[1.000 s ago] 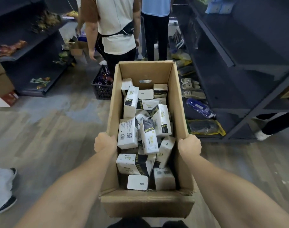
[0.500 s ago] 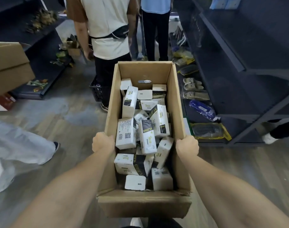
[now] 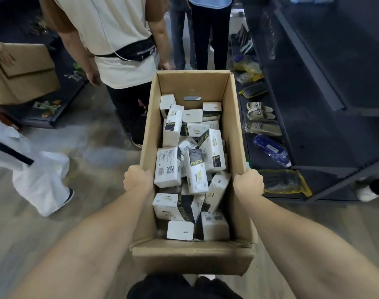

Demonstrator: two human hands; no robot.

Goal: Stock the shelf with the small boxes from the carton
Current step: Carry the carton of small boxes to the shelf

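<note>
My left hand [image 3: 137, 178] and right hand [image 3: 248, 182] grip the carton [image 3: 191, 255] sides. A person [image 3: 110, 39] stands close ahead. I might bump them and spill the small boxes [image 3: 195, 169].

Dim, even indoor light; source not visible. Soft shadows inside carton [image 3: 232, 130]. Dark shelf [image 3: 326, 87] underexposed. Wide-angle bending at edges; white trousers [image 3: 39, 175] motion-blurred

open carton [image 3: 235, 130] holds jumbled white-black small boxes [image 3: 195, 169].
</note>
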